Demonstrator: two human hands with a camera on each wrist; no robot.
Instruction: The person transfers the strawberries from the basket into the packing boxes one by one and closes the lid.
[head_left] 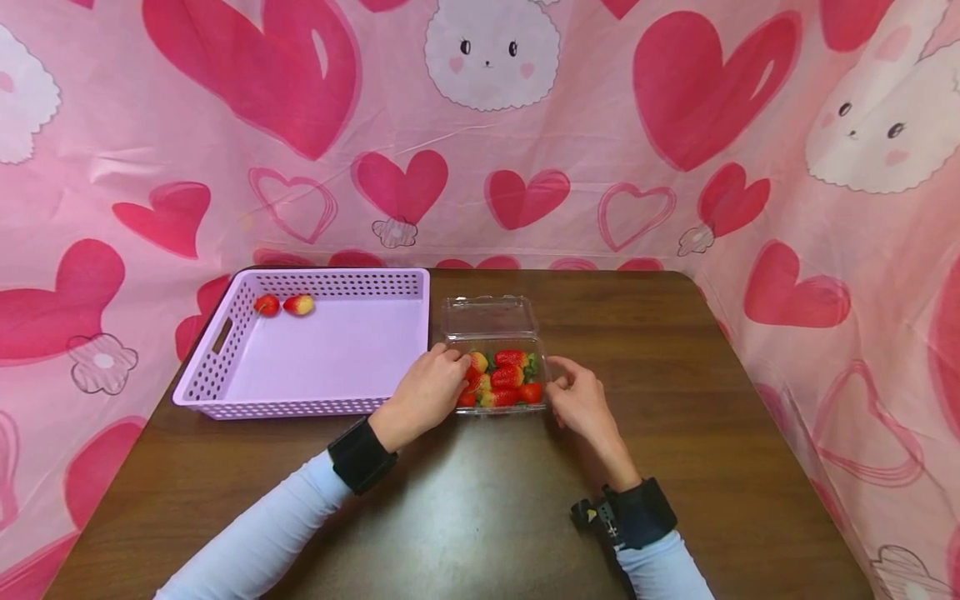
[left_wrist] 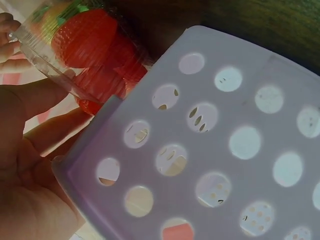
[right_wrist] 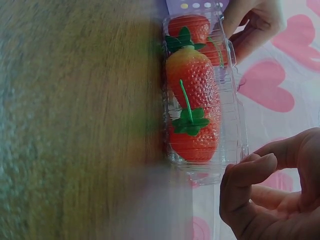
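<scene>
A clear plastic clamshell box (head_left: 501,410) stands on the table, its lid (head_left: 489,317) folded back away from me. Several red-and-yellow strawberries (head_left: 507,377) with green leaves fill it; they look artificial. My left hand (head_left: 427,385) holds the box's left side by the rim, between box and basket, its thumb (left_wrist: 47,95) against the clear wall. At the opposite side, my right hand (head_left: 581,400) pinches the rim near the front corner with thumb and index finger (right_wrist: 250,167). Some left fingertips are hidden in the head view.
A lilac perforated basket (head_left: 337,358) sits close to the box on its left. Inside, at its back left, lie two strawberries, one red (head_left: 267,305) and one red and yellow (head_left: 298,305). Brown tabletop (head_left: 637,333) extends to the right; a pink heart-patterned cloth (head_left: 465,142) hangs behind.
</scene>
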